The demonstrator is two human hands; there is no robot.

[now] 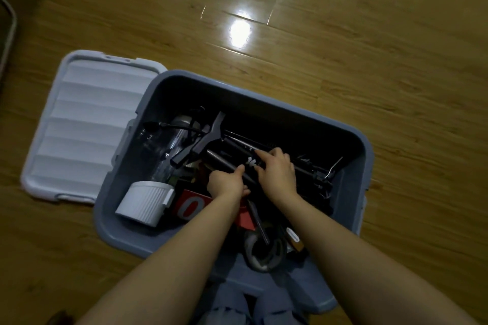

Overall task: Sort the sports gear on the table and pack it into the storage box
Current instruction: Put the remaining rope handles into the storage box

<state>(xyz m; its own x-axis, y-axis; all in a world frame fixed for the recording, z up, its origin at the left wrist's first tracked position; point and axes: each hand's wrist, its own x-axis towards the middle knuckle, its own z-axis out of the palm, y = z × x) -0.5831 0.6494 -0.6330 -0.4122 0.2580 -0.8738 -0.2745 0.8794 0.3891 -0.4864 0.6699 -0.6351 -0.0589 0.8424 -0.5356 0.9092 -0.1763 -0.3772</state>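
A grey-blue storage box (pixel 368 155) stands open on the wooden floor below me, filled with gear. Both my hands are down inside it. My left hand (pixel 227 183) grips a dark cylindrical tube (pixel 219 158) that lies slanted across the pile. My right hand (pixel 277 170) holds a black bar with white lettering (pixel 237 144) just beside it. A clear bottle with a white ribbed cap (pixel 144 200) lies along the box's left side. A red card with a white 0 (pixel 188 207) shows under my left forearm.
The box's white ribbed lid (pixel 79 124) lies flat on the floor to the left, touching the box. A grey wheel (pixel 260 252) and a small white-tipped item (pixel 294 239) sit at the box's near edge. Wooden floor (pixel 343 34) spreads beyond and to the right.
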